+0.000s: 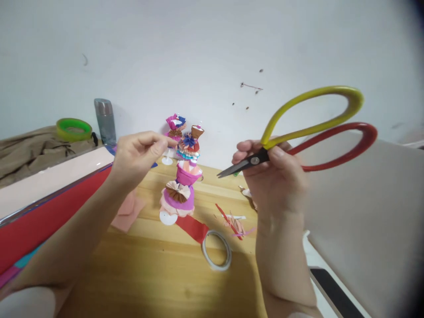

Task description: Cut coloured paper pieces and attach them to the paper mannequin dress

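My right hand (278, 172) grips a pair of scissors (255, 160) by the pivot, the dark blades together and pointing left. Their yellow and red loop handles stick out to the right. Raised on the other side, my left hand (141, 154) is closed in a pinch; whatever may be between its fingertips cannot be made out. Below and between the hands, a small dress form (185, 190) wears a magenta and pink paper dress with a fan bow. Two more dressed forms, one with a blue bow (189, 140) and one with a magenta fan top (175, 121), stand behind it.
On the wooden table (159, 274) lie a tape roll (217, 251), a red paper strip (193, 228), paper scraps (236, 223) and pink sheets (129, 214). At left are coloured paper sheets (66, 198), green tape (73, 129) and a bottle (105, 121). A phone (334, 291) lies right.
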### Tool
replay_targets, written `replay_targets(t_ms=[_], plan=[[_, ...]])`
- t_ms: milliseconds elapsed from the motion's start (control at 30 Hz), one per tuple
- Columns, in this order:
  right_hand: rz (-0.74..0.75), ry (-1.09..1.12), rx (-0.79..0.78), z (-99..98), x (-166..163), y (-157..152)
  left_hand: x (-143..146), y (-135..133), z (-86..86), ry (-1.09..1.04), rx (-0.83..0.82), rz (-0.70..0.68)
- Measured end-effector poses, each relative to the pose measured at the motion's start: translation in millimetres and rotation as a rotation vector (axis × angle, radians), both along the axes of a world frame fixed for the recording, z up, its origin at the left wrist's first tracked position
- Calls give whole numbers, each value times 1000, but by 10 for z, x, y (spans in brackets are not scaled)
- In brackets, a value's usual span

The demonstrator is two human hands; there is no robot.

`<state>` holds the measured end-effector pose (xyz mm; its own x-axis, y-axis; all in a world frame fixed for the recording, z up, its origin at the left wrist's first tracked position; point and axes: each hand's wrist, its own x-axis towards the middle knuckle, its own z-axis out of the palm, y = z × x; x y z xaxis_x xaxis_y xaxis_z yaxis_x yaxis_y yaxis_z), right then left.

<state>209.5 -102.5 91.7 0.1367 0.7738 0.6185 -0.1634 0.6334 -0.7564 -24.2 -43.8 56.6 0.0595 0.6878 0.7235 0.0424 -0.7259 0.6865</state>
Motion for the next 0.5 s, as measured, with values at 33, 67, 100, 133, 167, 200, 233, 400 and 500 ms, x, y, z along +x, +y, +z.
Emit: replay_targets(t_ms=[33, 67, 100, 133, 167, 200, 233, 400, 500], plan=[[-1, -29, 3, 36, -29, -60, -21, -30, 13, -26, 16, -2], [-7, -48, 17, 65, -54, -126, -45, -55, 24, -46, 30, -18], [-23, -51, 43, 85, -72, -191, -73, -75, 35, -67, 42, -42], [-44, -45, 73, 92, -82, -252, -102, -88, 46, -82, 53, -79], [-68, -30, 96, 85, -84, -304, -132, -97, 56, -97, 69, -124], [-82, -15, 101, 59, -79, -344, -159, -104, 66, -113, 89, -171], [-83, -7, 87, 13, -69, -374, -181, -113, 75, -123, 119, -232], [-16, -95, -90, -476, -48, -461, -160, -287, 78, -210, 181, -337], [-7, -380, -224, -829, -105, -568, -115, -473, 63, -165, 194, -344]])
